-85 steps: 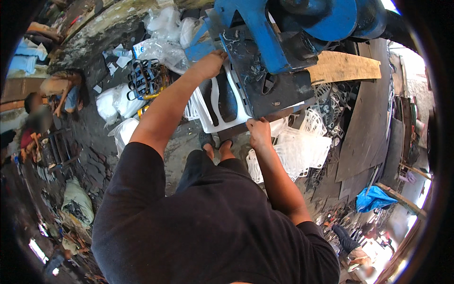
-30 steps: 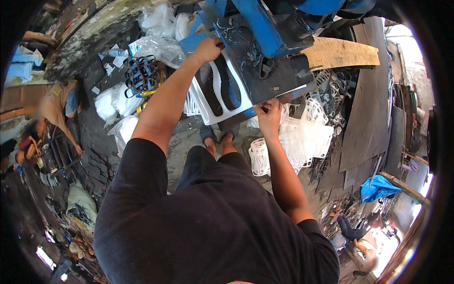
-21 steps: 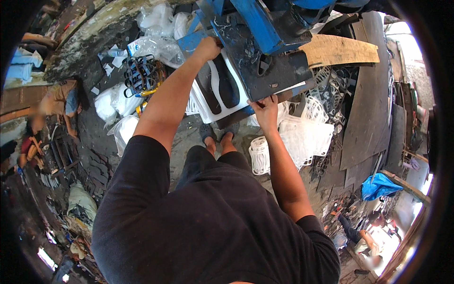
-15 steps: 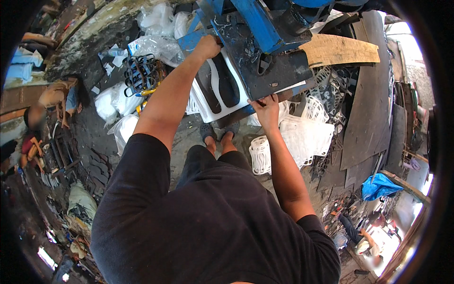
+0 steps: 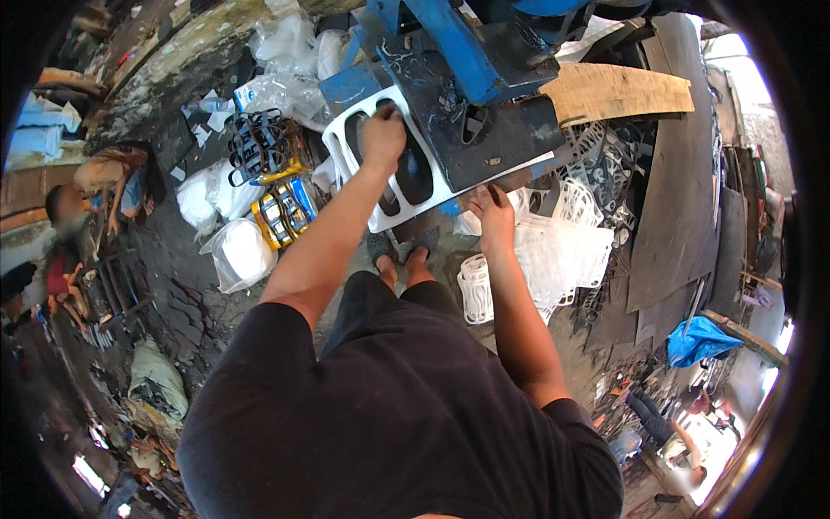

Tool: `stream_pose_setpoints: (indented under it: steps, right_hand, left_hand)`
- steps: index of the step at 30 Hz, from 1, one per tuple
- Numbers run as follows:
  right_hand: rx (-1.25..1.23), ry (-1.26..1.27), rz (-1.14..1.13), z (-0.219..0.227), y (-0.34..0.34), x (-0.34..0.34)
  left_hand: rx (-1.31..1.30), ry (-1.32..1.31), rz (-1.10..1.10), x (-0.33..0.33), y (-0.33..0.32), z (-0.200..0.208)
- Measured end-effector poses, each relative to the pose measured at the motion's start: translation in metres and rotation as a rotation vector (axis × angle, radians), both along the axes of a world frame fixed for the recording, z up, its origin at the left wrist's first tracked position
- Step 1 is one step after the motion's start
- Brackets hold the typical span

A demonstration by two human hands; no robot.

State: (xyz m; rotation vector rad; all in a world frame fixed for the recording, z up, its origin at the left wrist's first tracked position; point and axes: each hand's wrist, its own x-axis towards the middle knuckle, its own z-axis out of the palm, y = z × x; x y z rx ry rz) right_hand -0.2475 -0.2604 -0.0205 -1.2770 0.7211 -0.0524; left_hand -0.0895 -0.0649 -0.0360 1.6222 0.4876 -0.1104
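A white sheet (image 5: 360,216) with long rounded cut-outs sticks out on the left from beneath a black plate (image 5: 510,138) of a blue machine (image 5: 454,48). My left hand (image 5: 383,140) is closed over a bar of this sheet, its fingertips at the far end of a cut-out; the fingers' undersides are hidden. Through the cut-outs a dark surface shows. Just off the near edge of the plate is my right hand (image 5: 493,221), fingers bent and a little apart, with nothing visible in them.
White cut-out frames (image 5: 562,246) are piled below right of the machine. A tan board (image 5: 622,91) and large dark sheets (image 5: 670,199) stand to the right. Plastic bags (image 5: 242,255) and a yellow-and-blue bundle (image 5: 285,212) lie left. A person (image 5: 112,177) crouches far left.
The white sheet has slid out to the left, showing more cut-outs. My left hand has moved from the machine's far edge onto the sheet; my right hand has come off the plate's corner.
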Motion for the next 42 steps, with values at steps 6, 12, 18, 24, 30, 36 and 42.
stream_pose_setpoints:
  steps: [6, 12, 18, 24, 30, 36, 42]
  right_hand:
    - [0.124, 0.058, -0.066, 0.001, -0.003, 0.012]
    - [0.15, 0.039, -0.033, -0.007, -0.008, 0.018]
    - [0.137, -0.013, -0.115, -0.011, -0.021, 0.038]
    - [0.055, 0.002, -0.071, -0.01, -0.035, 0.063]
    - [-0.114, 0.081, -0.001, -0.018, -0.052, 0.067]
    - [-1.213, -0.165, 0.459, 0.181, -0.149, 0.083]
    - [-2.248, -0.343, -0.027, 0.437, -0.226, 0.16]
  left_hand:
    - [-0.396, 0.172, 0.059, -0.011, -0.009, 0.018]
    - [-0.518, 0.088, 0.007, -0.004, -0.006, 0.033]
    - [-0.559, 0.174, -0.012, 0.012, -0.017, 0.048]
    - [-0.767, 0.098, -0.132, 0.02, -0.023, 0.06]
    - [-0.808, 0.173, -0.038, 0.01, -0.032, 0.084]
    - [-0.014, -1.136, 0.248, -0.033, -0.066, 0.261]
    - [0.019, -1.453, -0.467, 0.018, -0.183, 0.491]
